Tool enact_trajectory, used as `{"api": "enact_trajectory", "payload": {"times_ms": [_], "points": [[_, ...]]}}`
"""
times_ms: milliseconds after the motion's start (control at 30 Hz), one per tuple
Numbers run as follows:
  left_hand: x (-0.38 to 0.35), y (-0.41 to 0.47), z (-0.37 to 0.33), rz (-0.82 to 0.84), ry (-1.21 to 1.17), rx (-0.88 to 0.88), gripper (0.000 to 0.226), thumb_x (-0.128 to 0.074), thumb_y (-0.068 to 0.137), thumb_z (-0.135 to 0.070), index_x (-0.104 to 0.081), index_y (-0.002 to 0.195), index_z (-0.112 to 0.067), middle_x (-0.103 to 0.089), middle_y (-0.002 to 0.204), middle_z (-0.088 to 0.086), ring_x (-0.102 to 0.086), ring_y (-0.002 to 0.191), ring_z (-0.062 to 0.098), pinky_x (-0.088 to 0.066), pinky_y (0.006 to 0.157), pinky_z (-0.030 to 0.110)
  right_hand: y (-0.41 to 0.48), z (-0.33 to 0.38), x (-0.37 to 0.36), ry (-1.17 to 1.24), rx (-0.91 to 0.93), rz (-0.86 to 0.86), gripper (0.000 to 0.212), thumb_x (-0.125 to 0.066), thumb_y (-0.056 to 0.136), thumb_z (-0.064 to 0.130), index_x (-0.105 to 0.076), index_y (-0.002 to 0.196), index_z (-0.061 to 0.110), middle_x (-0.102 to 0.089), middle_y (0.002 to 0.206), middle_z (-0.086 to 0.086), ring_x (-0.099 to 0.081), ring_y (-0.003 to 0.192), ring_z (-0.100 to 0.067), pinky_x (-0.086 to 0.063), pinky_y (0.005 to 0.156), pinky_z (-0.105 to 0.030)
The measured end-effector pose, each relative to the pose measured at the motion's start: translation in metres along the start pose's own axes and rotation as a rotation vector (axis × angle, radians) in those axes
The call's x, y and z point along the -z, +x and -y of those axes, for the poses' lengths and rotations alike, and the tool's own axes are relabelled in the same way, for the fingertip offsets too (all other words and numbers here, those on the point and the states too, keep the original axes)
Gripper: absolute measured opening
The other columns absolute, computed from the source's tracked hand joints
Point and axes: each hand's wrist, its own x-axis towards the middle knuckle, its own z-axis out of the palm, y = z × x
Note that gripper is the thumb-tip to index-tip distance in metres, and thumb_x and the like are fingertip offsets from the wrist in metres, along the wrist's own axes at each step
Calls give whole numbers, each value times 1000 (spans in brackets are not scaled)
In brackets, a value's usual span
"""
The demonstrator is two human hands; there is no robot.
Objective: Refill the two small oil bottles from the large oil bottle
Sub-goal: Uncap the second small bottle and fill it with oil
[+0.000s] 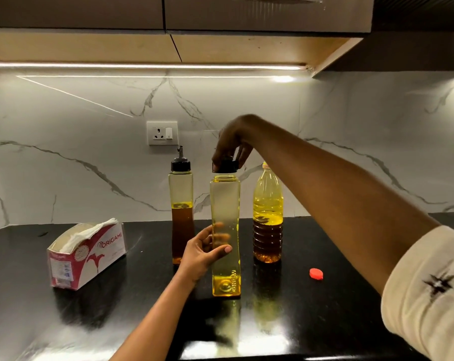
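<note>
On the glossy black tabletop (325,303), seen from the head camera, the refill looks to be only beginning. The tall square small bottle of clear yellow-tinted plastic (226,204) stands nearest, upright, with no more than a thin layer of oil in its base and its black screw cap (226,165) on top. Behind it to the left stands the second small square bottle (181,204), capped with a black pour spout and holding dark amber oil in roughly its lower part. The large ribbed clear plastic oil bottle (267,225) stands to the right, near the other two. A small red cap (316,273) lies loose on the tabletop to its right, so I judge it uncapped, though the forearm crosses close to its neck. Neither small bottle looks topped up, so I'd say both pours remain to be done.

The left hand (202,254) is wrapped round the middle of the near bottle, thumb across the front and fingers showing through the plastic, steadying it. The right hand (232,142) reaches over from above, fingertips curled down round the black cap; whether it is loosening or tightening I cannot tell.

A pink-and-white cardboard tissue box (87,254) lies at the left.
</note>
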Motion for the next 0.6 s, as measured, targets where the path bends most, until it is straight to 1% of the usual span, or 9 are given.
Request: {"api": "enact_trajectory", "payload": {"times_ms": [67, 133, 233, 300, 367, 400, 467, 533, 600], "points": [[0, 0, 0, 9, -5, -6, 72, -91, 54, -27, -61, 118, -14, -71, 100, 10, -70, 91, 15, -54, 74, 19, -4, -6, 2, 47, 54, 5, 51, -73, 80, 12, -52, 126, 4, -53, 129, -12, -58, 110, -29, -52, 89, -33], [1, 1, 1, 7, -6, -8, 81, -92, 45, -40, -62, 116, -17, -72, 98, 8, -70, 92, 16, -54, 75, 20, -4, -11, 4, 113, 95, 26, 56, -71, 80, 3, -48, 131, 6, -49, 134, -11, -54, 115, -29, -51, 90, -34], [2, 3, 2, 10, -6, -6, 87, -92, 41, -48, -62, 117, -18, -72, 102, 11, -70, 95, 19, -55, 77, 22, -6, -15, 9, 170, 135, 79, 63, -66, 79, -7, -44, 134, 13, -46, 139, -11, -50, 116, -28, -48, 96, -37], [2, 3, 2, 11, -2, -7, 87, -92, 42, -49, -62, 118, -19, -71, 104, 13, -69, 97, 20, -55, 78, 23, -9, -16, 12, 169, 138, 148, 76, -70, 77, 2, -35, 142, 21, -37, 147, -10, -42, 128, -32, -43, 101, -46], [2, 2, 2, 15, 6, -9, 87, -92, 43, -49, -61, 118, -18, -71, 105, 13, -69, 97, 21, -54, 77, 22, -10, -15, 15, 158, 103, 174, 85, -73, 75, 28, -27, 146, 23, -30, 152, -10, -37, 132, -38, -41, 101, -54], [2, 2, 2, 16, 5, -8, 87, -92, 43, -49, -61, 118, -18, -71, 105, 13, -70, 97, 20, -54, 77, 22, -11, -11, 15, 146, 64, 139, 84, -71, 75, 42, -31, 144, 17, -35, 148, -13, -44, 127, -38, -46, 96, -51], [1, 1, 1, 12, 4, -6, 87, -92, 43, -49, -61, 118, -17, -72, 102, 10, -70, 96, 19, -54, 76, 21, -9, -3, 10, 77, -29, 12, 87, -64, 73, 61, -44, 132, 1, -54, 129, -19, -61, 103, -31, -54, 79, -38], [1, 0, -1, 12, 4, -6, 85, -91, 44, -47, -61, 118, -16, -73, 100, 8, -70, 94, 17, -54, 75, 20, -2, 4, 2, -25, -66, -65, 80, -63, 75, 62, -51, 121, -2, -61, 102, -18, -63, 82, -25, -52, 72, -33], [1, 0, -1, 16, 8, -3, 74, -90, 52, -36, -61, 117, -17, -73, 100, 9, -70, 94, 16, -54, 75, 19, 5, 7, -2, -82, -63, -59, 64, -66, 81, 48, -53, 119, -2, -61, 94, -16, -61, 77, -23, -51, 78, -32]]}}
